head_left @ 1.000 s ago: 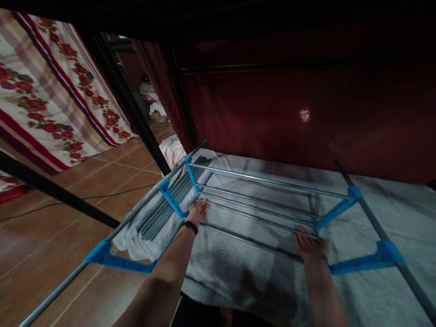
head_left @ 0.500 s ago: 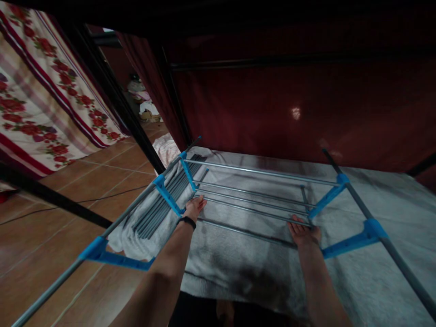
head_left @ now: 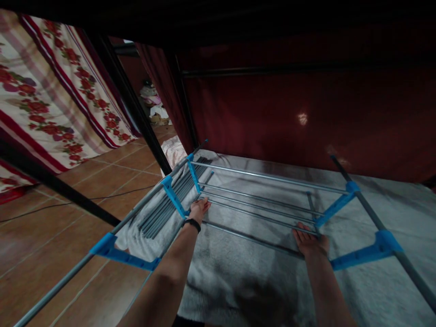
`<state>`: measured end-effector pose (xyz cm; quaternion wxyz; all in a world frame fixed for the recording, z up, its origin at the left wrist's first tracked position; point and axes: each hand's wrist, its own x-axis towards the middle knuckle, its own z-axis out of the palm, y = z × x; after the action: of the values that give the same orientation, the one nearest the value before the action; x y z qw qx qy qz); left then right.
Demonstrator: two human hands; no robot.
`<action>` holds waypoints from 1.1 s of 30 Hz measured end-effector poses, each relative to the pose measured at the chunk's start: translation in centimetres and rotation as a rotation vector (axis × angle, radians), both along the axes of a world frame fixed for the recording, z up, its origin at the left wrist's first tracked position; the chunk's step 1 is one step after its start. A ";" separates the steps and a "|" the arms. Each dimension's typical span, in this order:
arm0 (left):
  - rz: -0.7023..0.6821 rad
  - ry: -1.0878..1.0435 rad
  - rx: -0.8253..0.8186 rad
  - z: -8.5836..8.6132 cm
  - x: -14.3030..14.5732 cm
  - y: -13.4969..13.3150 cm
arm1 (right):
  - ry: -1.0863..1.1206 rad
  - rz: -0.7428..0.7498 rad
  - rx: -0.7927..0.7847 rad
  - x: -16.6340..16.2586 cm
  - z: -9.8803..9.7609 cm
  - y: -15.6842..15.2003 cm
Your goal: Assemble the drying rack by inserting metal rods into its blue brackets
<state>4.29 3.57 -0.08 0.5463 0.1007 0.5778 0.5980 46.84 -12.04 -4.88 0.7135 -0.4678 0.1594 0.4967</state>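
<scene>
View shifted slightly left, rack (head_left: 252, 173), long side poles (head_left: 369, 211) pointing away

A home: floral curtain (head_left: 37, 109), tiled floor (head_left: 109, 178), pale blanket (head_left: 218, 272).

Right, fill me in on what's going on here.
A person has both hands at a frame of metal bars and blue brackets, over a pale blanket. The left hand is at the left end of the lower bars, the right hand at their right end; whether either grips firmly is unclear. Loose rods lie bundled on the left.
</scene>
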 end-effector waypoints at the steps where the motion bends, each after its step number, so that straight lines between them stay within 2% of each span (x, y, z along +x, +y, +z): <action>1: 0.000 0.002 0.006 0.0 0.0 -0.1 | -0.002 0.000 0.003 -0.1 0.1 -0.1; 14: 0.014 0.079 0.004 -0.5 -0.1 0.0 | 0.031 -0.028 0.027 -0.1 -0.4 -0.2; 22: -0.066 0.129 0.047 0.9 -0.4 -1.3 | 0.071 -0.070 0.044 -1.2 0.6 -0.2; 33: -0.012 0.008 0.011 -1.2 -0.7 -0.2 | -0.033 -0.060 -0.061 0.5 -1.0 -0.3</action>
<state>3.56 3.38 -1.29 0.5471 0.1096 0.5760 0.5975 47.36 -12.39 -5.85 0.7160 -0.4925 0.1766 0.4621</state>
